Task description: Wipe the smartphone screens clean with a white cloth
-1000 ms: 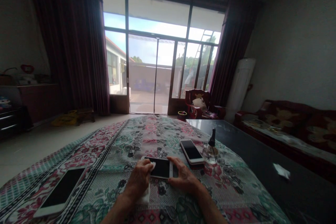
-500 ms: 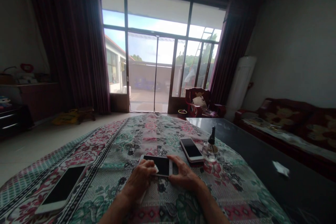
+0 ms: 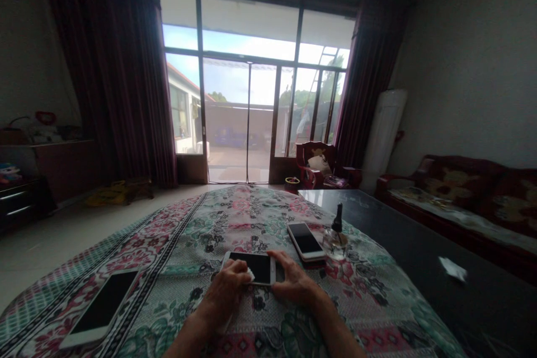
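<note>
A white smartphone [image 3: 260, 269] with a dark screen lies sideways on the patterned tablecloth [image 3: 218, 313]. My right hand [image 3: 292, 278] grips its right end, thumb on the near edge and fingers on the far edge. Bunched in the fingers of my left hand [image 3: 232, 282] is a small white tissue [image 3: 250, 274], pressed against the left part of the screen. Most of the tissue is hidden under those fingers. Just beyond my right hand, another white smartphone [image 3: 305, 239] rests on a dark red object, beside a clear glass bottle [image 3: 335, 240] with a black dropper top.
A larger white phone [image 3: 103, 307] lies at the left of the table. On the dark table [image 3: 403, 235] to the right is a crumpled white tissue [image 3: 453, 268]. A wooden armchair [image 3: 316, 165] and a sofa [image 3: 461, 184] stand farther back, near glass doors [image 3: 239, 123].
The camera view has shifted slightly. Both hands keep their places at the phone, with the tissue still on the left part of its screen.
</note>
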The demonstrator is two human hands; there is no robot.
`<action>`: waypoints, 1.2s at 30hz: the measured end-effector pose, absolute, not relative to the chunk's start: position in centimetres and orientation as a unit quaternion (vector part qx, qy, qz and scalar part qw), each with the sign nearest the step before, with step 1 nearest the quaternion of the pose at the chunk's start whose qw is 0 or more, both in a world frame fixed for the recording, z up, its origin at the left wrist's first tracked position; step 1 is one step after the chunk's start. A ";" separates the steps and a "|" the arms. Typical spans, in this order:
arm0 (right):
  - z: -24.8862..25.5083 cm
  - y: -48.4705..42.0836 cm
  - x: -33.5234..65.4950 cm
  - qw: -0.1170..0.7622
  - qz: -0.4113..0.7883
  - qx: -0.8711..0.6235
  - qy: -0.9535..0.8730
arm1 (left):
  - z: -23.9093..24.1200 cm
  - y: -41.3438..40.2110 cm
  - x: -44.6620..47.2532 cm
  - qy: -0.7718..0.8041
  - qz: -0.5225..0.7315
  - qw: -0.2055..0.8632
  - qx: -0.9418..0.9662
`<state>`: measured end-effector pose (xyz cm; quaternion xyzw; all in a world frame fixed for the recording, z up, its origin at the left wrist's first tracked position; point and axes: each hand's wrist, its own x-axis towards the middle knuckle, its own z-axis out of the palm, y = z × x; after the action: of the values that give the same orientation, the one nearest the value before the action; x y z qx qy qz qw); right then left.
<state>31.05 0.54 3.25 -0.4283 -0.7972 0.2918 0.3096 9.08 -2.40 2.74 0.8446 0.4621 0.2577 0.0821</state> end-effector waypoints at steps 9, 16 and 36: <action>2.5 0.9 31.2 0.326 0.284 -0.416 -0.800 | 3.1 -1.2 12.8 0.427 0.205 0.078 0.877; 1.6 1.4 30.8 0.335 0.254 -0.409 -0.810 | 3.1 1.1 14.3 0.466 0.188 0.073 0.862; 1.4 1.5 31.0 0.346 0.254 -0.416 -0.802 | 3.7 0.7 14.3 0.472 0.156 0.071 0.865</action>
<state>30.96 1.50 1.38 -0.4162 -0.8016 0.2538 0.3461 14.33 0.65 3.68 0.8648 0.4720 0.1559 0.0715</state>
